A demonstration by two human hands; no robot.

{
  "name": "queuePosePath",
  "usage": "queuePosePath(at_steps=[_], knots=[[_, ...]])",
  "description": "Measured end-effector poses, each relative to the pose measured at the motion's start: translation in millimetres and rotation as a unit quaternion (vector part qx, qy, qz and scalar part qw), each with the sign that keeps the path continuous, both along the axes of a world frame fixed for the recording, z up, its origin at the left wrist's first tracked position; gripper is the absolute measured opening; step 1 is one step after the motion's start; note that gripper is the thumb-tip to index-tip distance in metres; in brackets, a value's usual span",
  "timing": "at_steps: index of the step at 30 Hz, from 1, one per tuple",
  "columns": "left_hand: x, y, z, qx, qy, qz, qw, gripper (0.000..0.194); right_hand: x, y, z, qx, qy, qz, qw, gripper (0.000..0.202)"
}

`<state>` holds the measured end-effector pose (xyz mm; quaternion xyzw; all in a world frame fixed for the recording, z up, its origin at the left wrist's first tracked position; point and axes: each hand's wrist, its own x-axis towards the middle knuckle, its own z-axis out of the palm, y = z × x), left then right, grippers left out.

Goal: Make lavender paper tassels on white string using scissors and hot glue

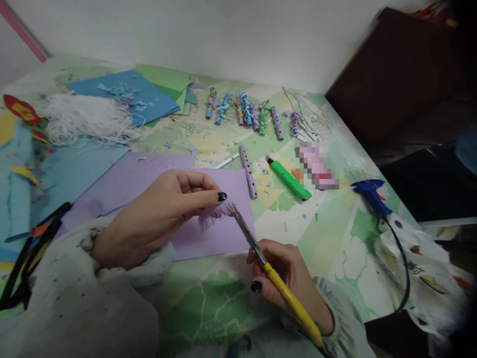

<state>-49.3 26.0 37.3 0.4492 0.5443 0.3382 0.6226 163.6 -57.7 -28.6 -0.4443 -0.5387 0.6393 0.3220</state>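
Note:
Between the thumb and fingers of my left hand (160, 209) is a small purple paper strip (214, 215), its lower edge cut into a fine fringe. My right hand (285, 278) is wrapped round metal tweezers or scissors with a yellow handle (286, 293); the exact tool is hard to tell. Its narrow metal tip touches or nearly touches the right end of the fringe. Beneath my left hand a purple sheet (219, 238) lies flat on the patterned table cover (208, 303). A purple dotted tube (248, 171) lies just beyond the sheet's upper right part.
A green cutter (288, 179) and a blue glue gun (372, 195) lie to the right. Several decorated paper tubes (246, 109) line the back. White string (85, 119), blue sheets (149, 94) and black-handled scissors or straps (33, 253) are at left. A plastic bag (421, 268) sits lower right.

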Motion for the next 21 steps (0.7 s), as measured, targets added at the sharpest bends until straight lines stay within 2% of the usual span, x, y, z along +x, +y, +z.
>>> queuePosePath(at_steps=[5,21], knots=[[-0.5,1.8,-1.0,-0.031,-0.056,0.013,0.998,0.009,0.9,-0.5,0.0,-0.003,-0.007,-0.006,1.0,0.021],[0.1,2.5,-10.8,-0.028,-0.09,-0.005,0.996,0.011,-0.4,0.2,-2.7,-0.004,-0.016,-0.02,1.0,0.026]])
